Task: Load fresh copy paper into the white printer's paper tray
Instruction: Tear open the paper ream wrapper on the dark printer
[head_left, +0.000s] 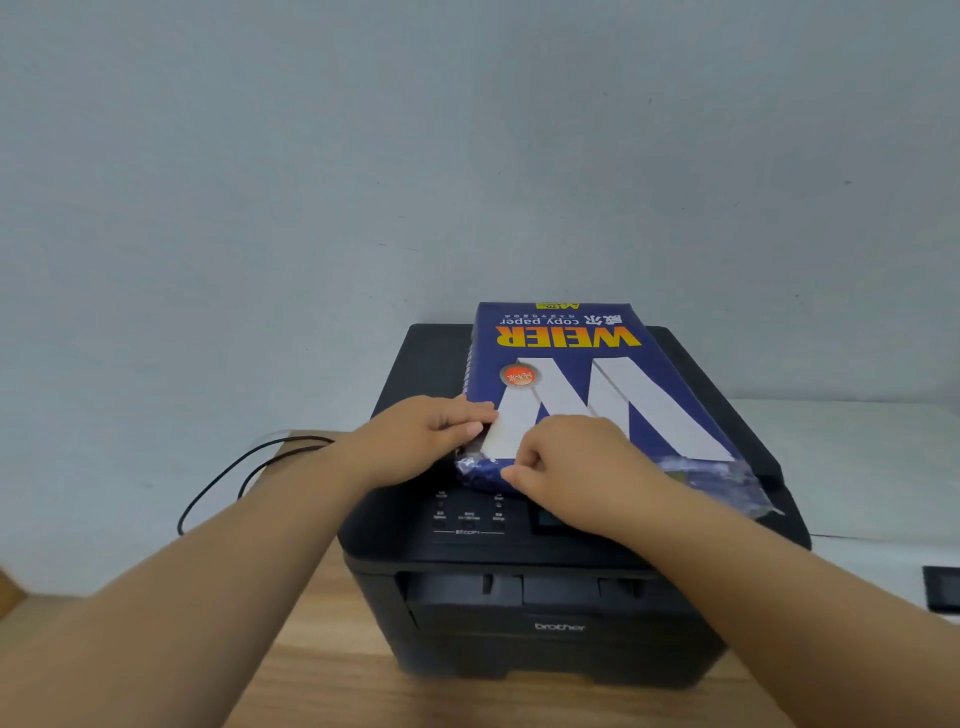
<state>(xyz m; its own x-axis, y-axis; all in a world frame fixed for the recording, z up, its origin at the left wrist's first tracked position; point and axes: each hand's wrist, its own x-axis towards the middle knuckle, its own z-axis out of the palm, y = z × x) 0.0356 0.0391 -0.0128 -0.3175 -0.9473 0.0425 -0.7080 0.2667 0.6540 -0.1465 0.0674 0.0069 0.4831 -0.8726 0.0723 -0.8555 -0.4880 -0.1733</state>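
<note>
A blue ream of copy paper (582, 374) with a large white W lies flat on top of a black printer (519, 613). Its near end is torn open, with crumpled wrapper (727, 478) spreading to the right. My left hand (431, 431) grips the near left corner of the ream. My right hand (576, 462) pinches the open wrapper edge at the near end. At the right stands a white surface (857, 467), possibly the white printer; its paper tray is not visible.
The black printer sits on a wooden table (322, 675). A black cable (244, 467) loops off the table's left edge. A small dark panel (943, 590) shows at the right edge. A pale wall stands behind.
</note>
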